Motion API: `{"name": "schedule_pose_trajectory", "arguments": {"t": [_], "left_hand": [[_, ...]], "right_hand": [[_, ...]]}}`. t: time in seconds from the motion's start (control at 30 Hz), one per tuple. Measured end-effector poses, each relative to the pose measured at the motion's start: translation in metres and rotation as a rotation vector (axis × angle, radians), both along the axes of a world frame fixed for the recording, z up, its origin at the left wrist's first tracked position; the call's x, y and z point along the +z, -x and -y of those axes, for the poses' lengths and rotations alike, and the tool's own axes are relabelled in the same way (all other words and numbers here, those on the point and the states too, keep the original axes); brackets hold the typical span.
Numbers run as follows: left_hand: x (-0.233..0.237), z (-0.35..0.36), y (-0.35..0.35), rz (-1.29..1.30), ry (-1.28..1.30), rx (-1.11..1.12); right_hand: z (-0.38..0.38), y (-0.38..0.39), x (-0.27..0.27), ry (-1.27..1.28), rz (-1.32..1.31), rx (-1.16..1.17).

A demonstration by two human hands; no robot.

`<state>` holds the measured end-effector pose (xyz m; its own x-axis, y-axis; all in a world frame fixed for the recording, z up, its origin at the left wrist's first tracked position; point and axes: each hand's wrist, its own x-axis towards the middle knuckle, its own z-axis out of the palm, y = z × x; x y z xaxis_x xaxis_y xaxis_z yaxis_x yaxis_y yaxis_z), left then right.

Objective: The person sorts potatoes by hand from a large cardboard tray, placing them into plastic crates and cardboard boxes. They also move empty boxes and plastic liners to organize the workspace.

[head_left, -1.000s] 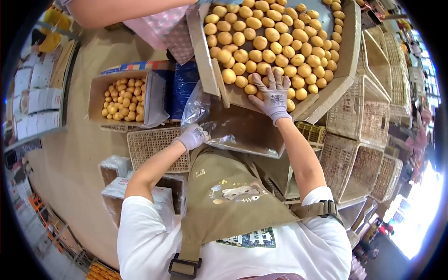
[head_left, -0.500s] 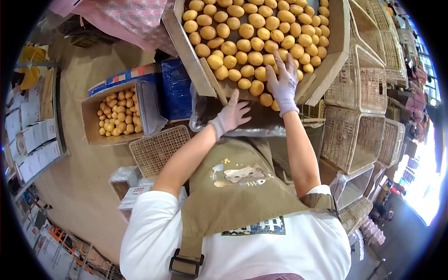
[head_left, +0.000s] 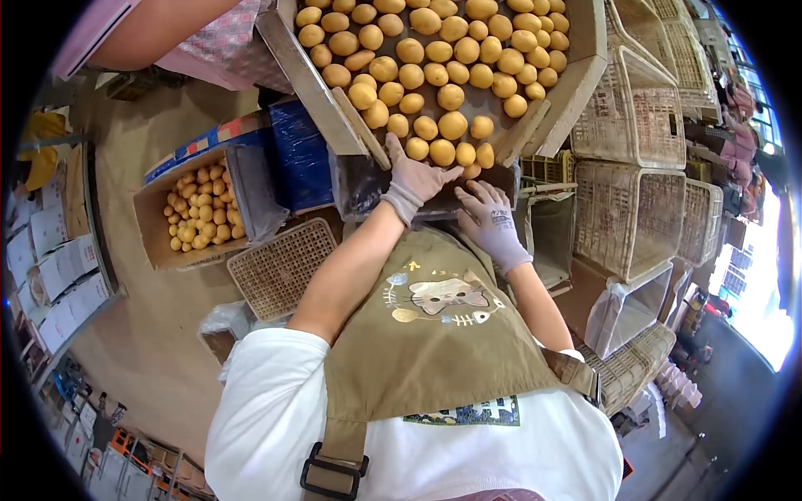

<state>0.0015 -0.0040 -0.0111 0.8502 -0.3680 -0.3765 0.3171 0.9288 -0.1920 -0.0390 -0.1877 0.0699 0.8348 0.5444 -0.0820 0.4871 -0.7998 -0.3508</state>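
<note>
A wooden-sided sorting tray (head_left: 576,92) holds many round yellow-brown fruits (head_left: 452,125), some gathered at its narrow front opening. My gloved left hand (head_left: 415,179) is at the left of that opening, fingers spread beside the lowest fruits and nothing visible in it. To the right and a little lower, my gloved right hand (head_left: 491,221) has its fingers apart, just under the lowest fruits, and holds nothing that I can see. Beneath the opening is a plastic-lined container (head_left: 357,185), partly hidden by my hands.
At the left stands a cardboard box (head_left: 150,230) of similar fruits beside a blue wrapped box (head_left: 302,159). An upturned woven plastic crate (head_left: 280,265) lies nearer me. Stacked crates (head_left: 626,217) line the right. Another person's arm (head_left: 159,33) shows at the upper left.
My right hand has moved down and left, off the fruits in the tray. My left hand is nearer the opening. Fruits have shifted toward the opening, and another person's arm has come into view.
</note>
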Motion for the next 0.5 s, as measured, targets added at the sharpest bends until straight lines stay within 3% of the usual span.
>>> {"name": "schedule_pose_trajectory", "arguments": {"t": [0.1,0.2,0.33,0.37,0.4,0.47,0.5], "left_hand": [[-0.009,0.005,-0.003,-0.058,0.109,0.024],[-0.011,0.007,-0.004,0.046,0.156,0.086],[0.004,0.01,-0.007,-0.077,-0.095,0.034],[-0.003,0.011,-0.007,0.017,-0.054,0.048],[-0.063,0.013,-0.005,0.446,0.511,0.085],[-0.002,0.018,-0.007,0.005,-0.115,0.075],[-0.002,0.02,-0.008,-0.1,-0.025,0.083]], "right_hand": [[-0.004,-0.003,0.001,-0.069,0.008,-0.015],[-0.009,-0.018,0.006,-0.16,0.037,-0.015],[-0.022,-0.066,0.007,-0.099,0.239,-0.06],[-0.029,-0.08,0.0,0.026,0.229,-0.032],[-0.039,-0.092,-0.004,0.151,0.22,-0.007],[-0.056,-0.118,0.0,0.272,-0.014,-0.024],[-0.053,-0.131,-0.011,0.225,-0.055,-0.014]]}}
